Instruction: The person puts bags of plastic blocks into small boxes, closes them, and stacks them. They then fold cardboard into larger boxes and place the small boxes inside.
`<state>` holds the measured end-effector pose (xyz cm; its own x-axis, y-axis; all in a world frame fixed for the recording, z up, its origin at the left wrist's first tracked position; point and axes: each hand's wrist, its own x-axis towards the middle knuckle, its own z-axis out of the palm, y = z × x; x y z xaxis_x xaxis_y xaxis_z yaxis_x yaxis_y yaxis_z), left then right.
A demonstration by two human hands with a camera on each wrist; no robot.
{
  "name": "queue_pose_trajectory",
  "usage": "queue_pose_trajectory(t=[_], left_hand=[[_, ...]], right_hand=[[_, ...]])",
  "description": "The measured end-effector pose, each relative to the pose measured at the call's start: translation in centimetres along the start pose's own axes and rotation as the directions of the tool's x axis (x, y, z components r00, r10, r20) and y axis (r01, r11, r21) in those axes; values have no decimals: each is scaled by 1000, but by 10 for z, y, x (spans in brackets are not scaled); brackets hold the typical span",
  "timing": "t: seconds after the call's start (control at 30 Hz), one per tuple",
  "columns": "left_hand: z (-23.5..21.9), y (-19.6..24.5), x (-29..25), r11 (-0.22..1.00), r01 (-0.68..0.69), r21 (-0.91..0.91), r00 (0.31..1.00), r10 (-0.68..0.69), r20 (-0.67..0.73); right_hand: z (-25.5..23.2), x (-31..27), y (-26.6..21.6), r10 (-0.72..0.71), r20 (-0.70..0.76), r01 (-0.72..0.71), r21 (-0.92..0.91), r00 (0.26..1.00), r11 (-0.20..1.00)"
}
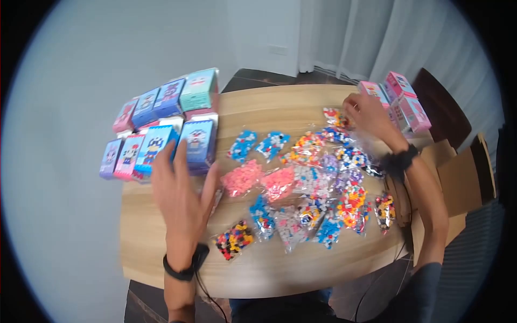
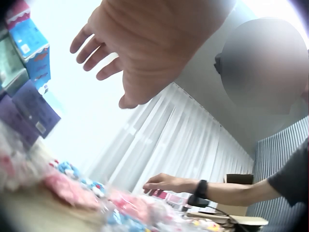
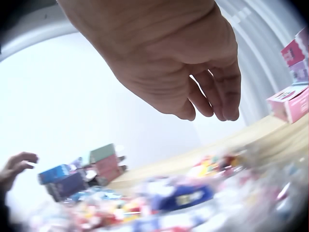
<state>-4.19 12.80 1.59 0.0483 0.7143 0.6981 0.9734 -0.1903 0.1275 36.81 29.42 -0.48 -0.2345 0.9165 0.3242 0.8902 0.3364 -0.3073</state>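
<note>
My left hand (image 1: 182,196), fingers spread, is over the near end of the small cartoon-print boxes, overlapping a light blue box (image 1: 156,145) and a dark blue box (image 1: 197,141) in the head view. Nothing is in its palm in the left wrist view. Above the far right of the bead bags, my right hand (image 1: 371,116) hovers with fingers loosely bent down and nothing between them in the right wrist view. Close by its fingertips lies a clear bag of red, yellow and dark pieces (image 1: 334,117). Two bags of pink pieces (image 1: 242,178) lie between the hands.
Many clear bags of coloured pieces spread over the wooden table (image 1: 269,110). Pink boxes (image 1: 412,112) are stacked at the back right, near a dark chair (image 1: 441,105). An opened cardboard box (image 1: 463,177) stands at the right edge. Cables trail from both wrist bands.
</note>
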Motion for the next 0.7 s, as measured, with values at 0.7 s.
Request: queue_pose_trajectory(t=[0.7], left_hand=[[28, 16, 17, 876, 10, -482, 999, 15, 49]], right_hand=[[-63, -121, -234, -288, -168, 308, 767, 943, 563]])
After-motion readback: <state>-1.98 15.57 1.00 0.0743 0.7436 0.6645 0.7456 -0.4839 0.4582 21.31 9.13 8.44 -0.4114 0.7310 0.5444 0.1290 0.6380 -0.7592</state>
